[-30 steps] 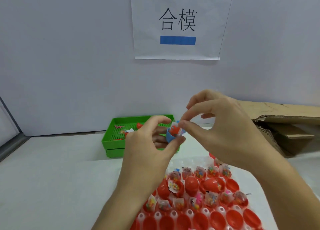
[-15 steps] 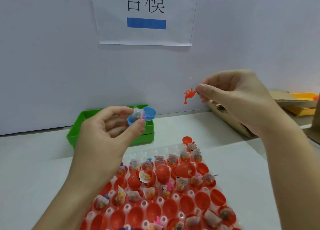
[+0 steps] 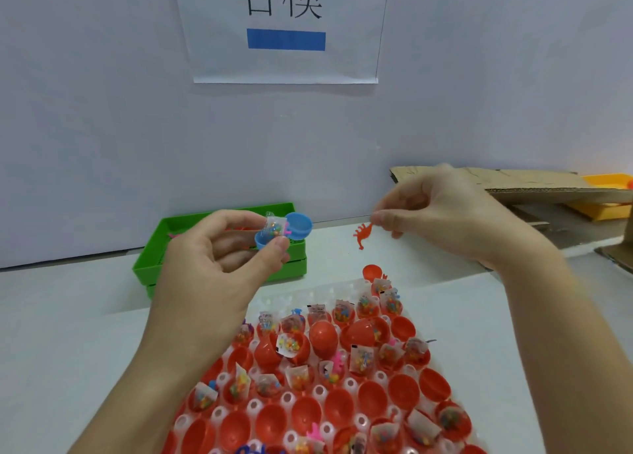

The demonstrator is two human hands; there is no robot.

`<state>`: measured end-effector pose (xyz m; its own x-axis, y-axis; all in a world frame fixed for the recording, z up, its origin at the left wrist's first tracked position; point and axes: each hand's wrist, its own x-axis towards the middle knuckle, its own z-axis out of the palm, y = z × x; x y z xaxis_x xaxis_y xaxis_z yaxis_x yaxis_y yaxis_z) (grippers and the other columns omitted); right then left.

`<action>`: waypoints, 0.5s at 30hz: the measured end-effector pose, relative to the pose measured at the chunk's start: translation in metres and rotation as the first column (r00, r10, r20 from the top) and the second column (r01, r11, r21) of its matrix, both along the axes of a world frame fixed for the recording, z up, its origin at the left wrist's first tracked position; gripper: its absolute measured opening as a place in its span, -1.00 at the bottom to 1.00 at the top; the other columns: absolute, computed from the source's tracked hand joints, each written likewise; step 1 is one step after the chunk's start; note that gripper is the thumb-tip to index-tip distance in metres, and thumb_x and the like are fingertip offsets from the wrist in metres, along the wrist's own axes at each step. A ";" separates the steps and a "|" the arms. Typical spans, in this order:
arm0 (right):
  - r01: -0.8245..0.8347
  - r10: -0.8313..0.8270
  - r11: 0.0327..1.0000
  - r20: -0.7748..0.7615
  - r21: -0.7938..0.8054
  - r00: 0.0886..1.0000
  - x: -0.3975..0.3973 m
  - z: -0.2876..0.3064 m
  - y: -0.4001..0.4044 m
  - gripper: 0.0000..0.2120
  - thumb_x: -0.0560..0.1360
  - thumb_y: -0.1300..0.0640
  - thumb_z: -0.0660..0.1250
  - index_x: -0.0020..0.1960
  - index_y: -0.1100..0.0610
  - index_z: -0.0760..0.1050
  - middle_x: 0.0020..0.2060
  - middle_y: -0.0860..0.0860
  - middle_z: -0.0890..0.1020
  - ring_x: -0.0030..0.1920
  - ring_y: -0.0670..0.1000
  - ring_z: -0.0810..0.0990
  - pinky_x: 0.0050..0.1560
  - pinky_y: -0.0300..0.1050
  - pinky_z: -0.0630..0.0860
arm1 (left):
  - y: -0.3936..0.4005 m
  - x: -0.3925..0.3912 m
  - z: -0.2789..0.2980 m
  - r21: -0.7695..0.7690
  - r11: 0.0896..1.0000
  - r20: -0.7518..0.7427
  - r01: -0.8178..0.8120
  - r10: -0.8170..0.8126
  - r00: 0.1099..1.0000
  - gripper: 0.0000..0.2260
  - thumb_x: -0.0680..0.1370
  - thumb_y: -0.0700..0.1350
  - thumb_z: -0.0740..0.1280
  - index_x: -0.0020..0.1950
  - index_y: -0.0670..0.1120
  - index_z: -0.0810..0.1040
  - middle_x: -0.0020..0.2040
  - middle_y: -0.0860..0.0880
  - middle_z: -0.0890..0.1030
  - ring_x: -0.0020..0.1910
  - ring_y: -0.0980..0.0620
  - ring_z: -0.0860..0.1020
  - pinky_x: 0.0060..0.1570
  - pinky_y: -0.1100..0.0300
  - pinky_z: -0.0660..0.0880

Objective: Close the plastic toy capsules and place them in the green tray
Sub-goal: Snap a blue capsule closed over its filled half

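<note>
Left hand (image 3: 219, 265) is gripping an open blue capsule (image 3: 284, 231) w/ thumb + fingers curled round the lower half, its lid hinged out to the right. Little clear packet (image 3: 274, 226) of colored bits sticks up out of it. Capsule is held up in the air, right in front of the green tray (image 3: 154, 265), not in it yet. Right hand (image 3: 442, 214) is pinching a tiny orange hand-shaped toy (image 3: 363, 236) btwn thumb and forefinger, dangling above the table (image 3: 68, 316), well apart from the capsule. Below both hands is a clear holder sheet (image 3: 322, 390) packed w/ red capsule halves (image 3: 371, 399), lots w/ packets inside, a couple of red ones look closed. Behind: white wall w/ a paper sign (image 3: 284, 29) and a blue bar on it, cardboard box (image 3: 513, 183) far right, plus an orange tray (image 3: 606, 197) at the edge.
</note>
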<state>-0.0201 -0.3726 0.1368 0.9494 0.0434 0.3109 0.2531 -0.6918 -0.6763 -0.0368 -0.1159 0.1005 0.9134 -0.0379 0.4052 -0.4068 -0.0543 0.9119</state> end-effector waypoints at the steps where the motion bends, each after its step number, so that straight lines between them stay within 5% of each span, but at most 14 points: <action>1: 0.013 -0.015 0.998 -0.045 -0.054 0.999 0.002 -0.004 0.000 -0.88 0.45 -0.05 0.50 -0.25 -0.09 0.68 -0.40 -0.15 0.68 -0.37 -0.22 0.62 -0.27 -0.23 0.47 | 0.000 0.000 0.000 0.000 1.000 0.000 -0.001 0.001 1.000 -0.67 0.28 0.09 0.48 -0.02 0.00 0.63 -0.12 0.03 0.73 -0.14 0.01 0.72 -0.09 0.26 0.62; 8: -0.030 -0.056 0.963 -0.306 -0.269 0.950 0.016 -0.034 0.005 -0.88 0.45 -0.02 0.51 -0.26 -0.13 0.67 -0.50 -0.30 0.59 -0.42 -0.33 0.55 -0.43 -0.42 0.34 | 0.000 0.000 0.000 0.009 1.000 -0.003 -0.014 0.014 1.000 -0.66 0.27 0.11 0.49 -0.03 0.00 0.63 -0.11 0.02 0.73 -0.13 0.00 0.72 -0.04 0.08 0.65; 15: -0.073 -0.096 0.921 -0.407 -0.382 0.909 0.020 -0.052 0.012 -0.94 0.44 0.04 0.52 -0.21 -0.08 0.71 -0.41 -0.25 0.60 -0.33 -0.18 0.58 -0.39 -0.31 0.38 | 0.000 -0.001 0.003 0.014 1.000 -0.005 -0.017 0.017 1.000 -0.68 0.29 0.08 0.48 -0.03 0.00 0.62 -0.11 0.03 0.73 -0.13 0.02 0.72 -0.04 0.17 0.64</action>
<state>-0.0001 -0.3601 0.0844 0.9873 0.0659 -0.1444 0.0026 -0.9164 -0.4002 -0.0375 -0.1157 0.1030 0.9162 -0.0280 0.3997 -0.4006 -0.0740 0.9132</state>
